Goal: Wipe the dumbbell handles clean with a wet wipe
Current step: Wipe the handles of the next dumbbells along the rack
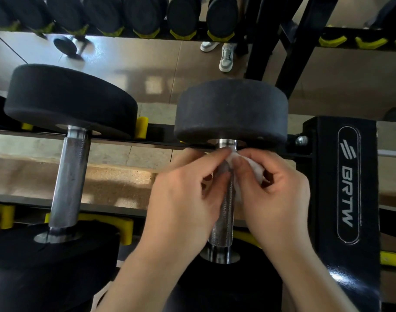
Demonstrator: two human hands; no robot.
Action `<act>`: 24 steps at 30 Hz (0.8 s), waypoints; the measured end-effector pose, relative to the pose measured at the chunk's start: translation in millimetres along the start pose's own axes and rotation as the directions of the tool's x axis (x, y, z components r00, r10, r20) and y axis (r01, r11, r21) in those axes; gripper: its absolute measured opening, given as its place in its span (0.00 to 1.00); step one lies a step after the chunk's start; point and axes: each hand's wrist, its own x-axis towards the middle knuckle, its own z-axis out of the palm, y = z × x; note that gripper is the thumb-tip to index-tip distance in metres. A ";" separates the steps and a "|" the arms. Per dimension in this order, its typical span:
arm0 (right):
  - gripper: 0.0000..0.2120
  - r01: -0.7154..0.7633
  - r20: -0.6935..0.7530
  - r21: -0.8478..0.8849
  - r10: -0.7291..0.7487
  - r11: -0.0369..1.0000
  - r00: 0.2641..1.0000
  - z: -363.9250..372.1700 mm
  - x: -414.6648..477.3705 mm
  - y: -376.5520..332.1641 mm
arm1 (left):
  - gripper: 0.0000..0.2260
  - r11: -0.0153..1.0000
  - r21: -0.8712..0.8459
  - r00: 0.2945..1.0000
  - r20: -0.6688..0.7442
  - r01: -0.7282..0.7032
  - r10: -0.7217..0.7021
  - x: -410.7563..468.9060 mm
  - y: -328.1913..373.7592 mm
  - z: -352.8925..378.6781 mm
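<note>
Left hand (181, 199) and right hand (277, 199) are pinched on a crumpled white wet wipe (255, 171), so the knurled steel dumbbell handle (225, 217) could be left part-wiped.

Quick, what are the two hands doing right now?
Left hand: pinches the wet wipe against the dumbbell handle.
Right hand: grips the same wipe.

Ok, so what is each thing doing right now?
wet wipe, bunched at the handle's far end, pinched by both hands
dumbbell handle, in the rack, mostly uncovered
other dumbbell, resting in the rack, untouched
left hand, pinching the wet wipe
right hand, gripping the wet wipe
</note>
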 end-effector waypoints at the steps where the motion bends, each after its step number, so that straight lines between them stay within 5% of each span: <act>1: 0.04 -0.026 0.026 0.046 0.025 0.999 0.999 -3.1 -1.4 0.1 | 0.14 0.997 0.060 0.999 -0.006 -0.046 0.047 0.2 -0.9 1.8; 6: 0.14 -0.111 -0.006 0.188 0.115 0.976 0.993 -9.0 -7.9 2.8 | 0.06 0.973 0.179 0.982 -0.090 -0.148 0.166 3.6 -1.7 12.3; 8: 0.14 -0.032 -0.056 0.103 0.038 0.994 0.998 -7.7 -1.3 3.3 | 0.04 0.988 0.142 0.991 -0.112 -0.060 0.077 8.4 2.3 13.8; 13: 0.12 0.263 0.133 -0.185 -0.241 0.947 0.961 -12.5 1.0 3.9 | 0.07 0.931 -0.259 0.958 -0.057 0.259 -0.282 11.8 5.7 7.0; 17: 0.09 0.320 0.088 -0.185 -0.309 0.929 0.947 -11.7 11.7 10.1 | 0.07 0.978 -0.026 0.972 0.122 0.205 -0.200 -22.4 11.5 -18.1; 20: 0.06 0.316 0.170 -0.179 -0.287 0.932 0.943 -18.4 2.9 9.4 | 0.11 0.967 0.204 0.975 0.126 0.155 -0.183 -65.5 16.1 -18.0; 24: 0.05 0.377 0.287 -0.251 -0.303 0.891 0.909 -19.9 -2.4 2.7 | 0.12 0.972 0.048 0.973 0.002 0.230 -0.231 -86.6 14.5 -2.9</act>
